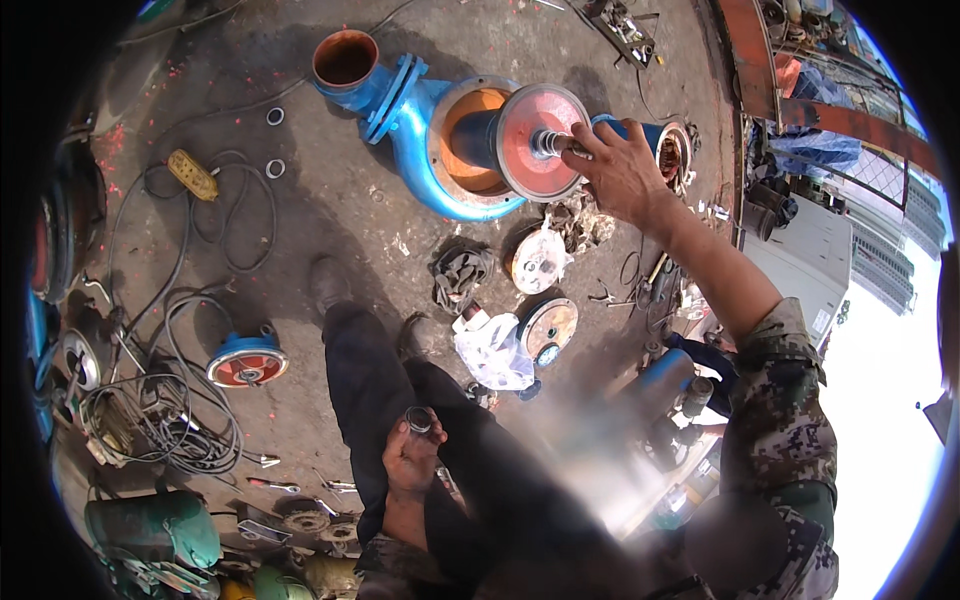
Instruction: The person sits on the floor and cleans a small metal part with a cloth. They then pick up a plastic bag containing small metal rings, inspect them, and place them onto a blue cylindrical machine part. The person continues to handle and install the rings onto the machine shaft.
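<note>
A blue pump casing (pixel 418 150) lies on the floor with its round opening upward. Over that opening is a round reddish plate (pixel 530 165), with a shiny metal shaft (pixel 546 144) carrying a spring-like coil at its centre. My right hand (pixel 622 172) reaches in from the right, its fingers closed around the outer end of the shaft. Low in front of my legs, my left hand (pixel 412 462) holds a small dark ring-shaped part (pixel 419 420) between thumb and fingers. The inner side of the shaft is hidden behind the plate.
Two pale rings (pixel 275 116) lie left of the casing. A yellow power strip (pixel 193 175) and coiled cables (pixel 170 440) cover the left floor. A blue-rimmed red disc (pixel 248 365), round covers (pixel 548 327) and a white plastic bag (pixel 495 352) lie nearer my feet.
</note>
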`<control>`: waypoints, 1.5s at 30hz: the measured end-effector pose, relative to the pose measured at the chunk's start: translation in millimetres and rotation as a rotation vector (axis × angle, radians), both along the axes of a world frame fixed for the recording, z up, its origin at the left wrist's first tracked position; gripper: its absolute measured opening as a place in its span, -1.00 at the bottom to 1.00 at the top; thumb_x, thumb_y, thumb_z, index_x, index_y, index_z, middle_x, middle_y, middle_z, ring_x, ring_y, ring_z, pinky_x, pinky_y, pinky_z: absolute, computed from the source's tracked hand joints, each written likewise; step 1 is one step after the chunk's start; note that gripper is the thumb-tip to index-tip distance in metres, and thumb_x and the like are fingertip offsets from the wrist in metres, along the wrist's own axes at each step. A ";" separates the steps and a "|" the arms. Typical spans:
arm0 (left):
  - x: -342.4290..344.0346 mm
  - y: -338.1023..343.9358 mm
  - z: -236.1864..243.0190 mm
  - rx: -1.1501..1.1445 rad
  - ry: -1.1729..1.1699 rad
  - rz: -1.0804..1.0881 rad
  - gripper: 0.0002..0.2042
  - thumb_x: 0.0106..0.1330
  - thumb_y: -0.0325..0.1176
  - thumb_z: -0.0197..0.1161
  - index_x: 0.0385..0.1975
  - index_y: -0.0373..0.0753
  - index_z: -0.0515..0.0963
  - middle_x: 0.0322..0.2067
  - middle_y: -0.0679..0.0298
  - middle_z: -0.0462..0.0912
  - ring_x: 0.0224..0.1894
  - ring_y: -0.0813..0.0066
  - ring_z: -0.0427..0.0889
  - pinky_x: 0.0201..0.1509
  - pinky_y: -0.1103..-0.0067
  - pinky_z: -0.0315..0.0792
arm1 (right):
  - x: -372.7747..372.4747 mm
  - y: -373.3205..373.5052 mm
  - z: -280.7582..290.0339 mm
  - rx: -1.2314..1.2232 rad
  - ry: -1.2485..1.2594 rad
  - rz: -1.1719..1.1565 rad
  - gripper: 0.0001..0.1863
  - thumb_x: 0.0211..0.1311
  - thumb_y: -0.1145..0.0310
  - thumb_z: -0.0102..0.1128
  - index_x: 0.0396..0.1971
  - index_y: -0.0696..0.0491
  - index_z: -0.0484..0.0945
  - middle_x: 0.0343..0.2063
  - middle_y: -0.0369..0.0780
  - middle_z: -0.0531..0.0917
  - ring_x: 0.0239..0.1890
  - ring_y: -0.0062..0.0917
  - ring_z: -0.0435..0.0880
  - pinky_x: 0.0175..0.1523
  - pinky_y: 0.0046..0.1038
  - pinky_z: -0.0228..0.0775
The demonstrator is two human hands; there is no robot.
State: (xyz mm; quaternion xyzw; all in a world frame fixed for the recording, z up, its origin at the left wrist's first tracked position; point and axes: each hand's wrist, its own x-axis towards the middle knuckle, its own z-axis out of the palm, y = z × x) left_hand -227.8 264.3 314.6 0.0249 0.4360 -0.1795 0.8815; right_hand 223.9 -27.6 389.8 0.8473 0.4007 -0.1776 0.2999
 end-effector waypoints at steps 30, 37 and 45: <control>130.8 66.4 34.8 0.120 -0.149 -0.351 -0.59 0.49 -0.06 0.08 0.03 -0.31 0.54 -0.03 0.13 0.59 -0.07 0.32 0.58 0.02 0.33 0.44 | -51.4 -55.4 -77.9 1.456 0.702 -1.811 -0.18 0.07 0.50 0.64 0.36 0.01 0.42 0.00 -0.27 0.46 -0.07 -0.60 0.53 0.09 -0.48 0.50; 177.8 40.0 47.7 0.186 -0.158 -0.430 -0.55 0.45 -0.05 0.12 0.05 -0.36 0.51 -0.02 0.10 0.58 -0.08 0.31 0.59 0.03 0.35 0.46 | -92.0 2.2 -38.9 0.765 0.237 -1.104 -0.22 0.30 0.25 0.38 0.50 -0.11 0.26 -0.10 0.01 0.66 -0.25 -0.03 0.77 -0.12 -0.12 0.66; 241.9 -11.8 84.1 0.242 -0.221 -0.508 -0.45 0.37 0.02 0.20 0.04 -0.42 0.48 -0.05 0.08 0.55 -0.09 0.31 0.57 0.05 0.35 0.44 | -29.2 25.2 -35.5 0.172 0.425 -1.071 -0.08 0.42 0.25 0.19 0.64 -0.06 -0.13 -0.24 0.09 0.67 -0.34 -0.11 0.79 -0.30 -0.14 0.67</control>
